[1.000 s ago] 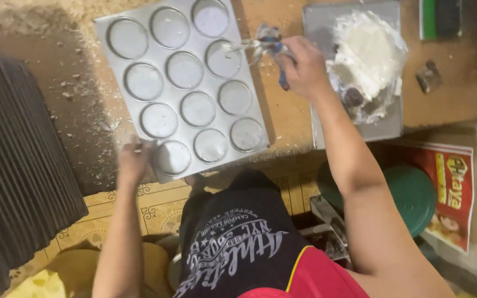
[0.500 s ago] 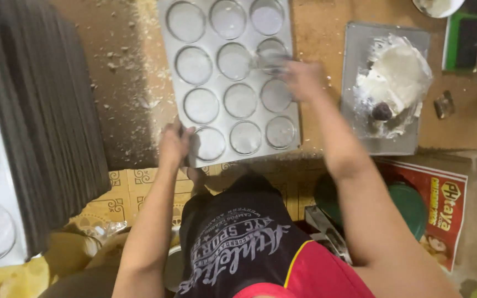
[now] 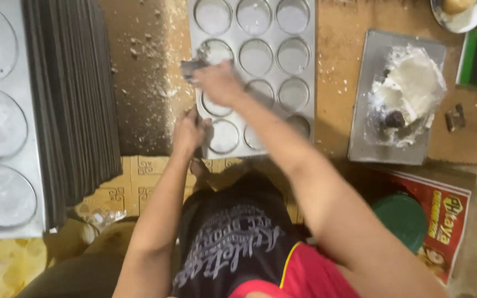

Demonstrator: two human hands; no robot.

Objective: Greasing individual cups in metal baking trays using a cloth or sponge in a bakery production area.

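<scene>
Plainly, from the head view, your right hand (image 3: 219, 83) is closed around a small greyish wad, a rag or brush by the look of it (image 3: 194, 67), and presses it at the left edge of the metal baking tray (image 3: 305, 66), beside the second cup from the top in the left column. Your left hand (image 3: 189, 129) grips the tray's near left corner, fingers curled over the rim, holding it against the wooden table (image 3: 338, 83). As a judgement, the coating of the cups looks well along: every round cup that shows has a pale, whitish film inside, though your forearm hides parts of the lower rows, so you cannot tell whether those are done. To your right a flat metal sheet (image 3: 360, 143) carries a heap of white greasy paste on crumpled wrapping (image 3: 412, 83), with a dark lump sitting in it. To your left stands a thick stack of dark trays (image 3: 73, 99), and beyond it another tray with large round cups (image 3: 1, 127). Pale crumbs and dust are scattered over the brown table near the tray's left side. Below the table edge you can see patterned floor tiles (image 3: 139, 176), a green round lid (image 3: 407, 218) and a red printed carton (image 3: 443, 221).
</scene>
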